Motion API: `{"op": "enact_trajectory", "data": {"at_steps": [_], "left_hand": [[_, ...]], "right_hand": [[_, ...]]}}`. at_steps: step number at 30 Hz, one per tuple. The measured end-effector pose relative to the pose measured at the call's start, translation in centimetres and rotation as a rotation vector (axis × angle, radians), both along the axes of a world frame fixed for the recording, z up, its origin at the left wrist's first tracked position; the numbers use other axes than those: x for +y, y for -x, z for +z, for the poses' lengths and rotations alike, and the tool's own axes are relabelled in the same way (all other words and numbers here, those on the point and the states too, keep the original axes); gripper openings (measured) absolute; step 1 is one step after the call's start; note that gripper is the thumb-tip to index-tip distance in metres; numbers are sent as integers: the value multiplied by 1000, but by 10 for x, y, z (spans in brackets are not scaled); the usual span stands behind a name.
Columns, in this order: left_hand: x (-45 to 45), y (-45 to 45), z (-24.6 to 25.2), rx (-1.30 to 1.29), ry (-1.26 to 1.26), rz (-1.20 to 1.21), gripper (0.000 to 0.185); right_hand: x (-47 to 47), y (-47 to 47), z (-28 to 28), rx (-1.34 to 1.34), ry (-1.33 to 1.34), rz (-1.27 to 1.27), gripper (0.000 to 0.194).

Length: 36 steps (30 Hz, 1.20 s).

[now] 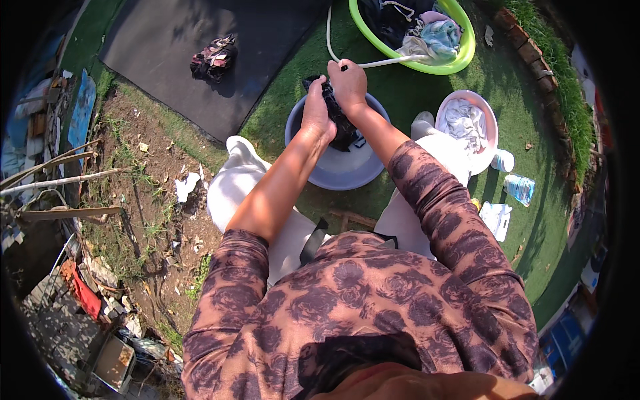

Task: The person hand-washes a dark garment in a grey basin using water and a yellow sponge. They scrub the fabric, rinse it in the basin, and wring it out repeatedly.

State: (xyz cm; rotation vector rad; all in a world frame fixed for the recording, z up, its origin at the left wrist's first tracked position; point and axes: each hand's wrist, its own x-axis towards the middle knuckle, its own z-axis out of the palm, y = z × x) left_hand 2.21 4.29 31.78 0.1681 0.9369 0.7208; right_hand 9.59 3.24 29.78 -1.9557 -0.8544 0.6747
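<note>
Both my hands grip a bunched black cloth (345, 131) above a blue-grey plastic basin (346, 181). My left hand (317, 112) is closed on the cloth's left side, thumb pointing away from me. On the right side, my right hand (348, 86) is curled over the upper part, its knuckles up. The lower end of the cloth hangs inside the basin, where pale, cloudy water (345, 167) shows. My left palm and fingers are partly hidden by the cloth and the hand itself.
A white hose (385, 63) runs behind my hands to a lime-green tub (467, 52) of clothes. At right, a pink basin (492, 120) holds white cloth, near a plastic bottle (519, 189) and a white packet (496, 220). Crumpled dark clothing (214, 58) lies on a black mat (165, 37).
</note>
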Motion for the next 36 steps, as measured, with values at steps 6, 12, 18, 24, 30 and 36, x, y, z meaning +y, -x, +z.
{"op": "enact_trajectory", "data": {"at_steps": [6,12,18,24,30,36], "left_hand": [[3,4,1,80,-2,14,42],[-2,3,-18,-2,5,10,41],[-3,9,-34,-167,76,72,30],[-7,10,-41,-53,83,-87,46],[-2,14,-42,-24,107,66,31],[-8,10,-40,-213,21,-46,34]], "right_hand": [[-9,8,25,69,-122,102,33],[-10,6,24,29,-132,11,33],[-8,4,2,-52,-92,1,32],[-14,12,-8,19,-105,169,34],[-8,3,-20,82,5,-108,37],[-10,7,-4,2,-3,130,40]]}}
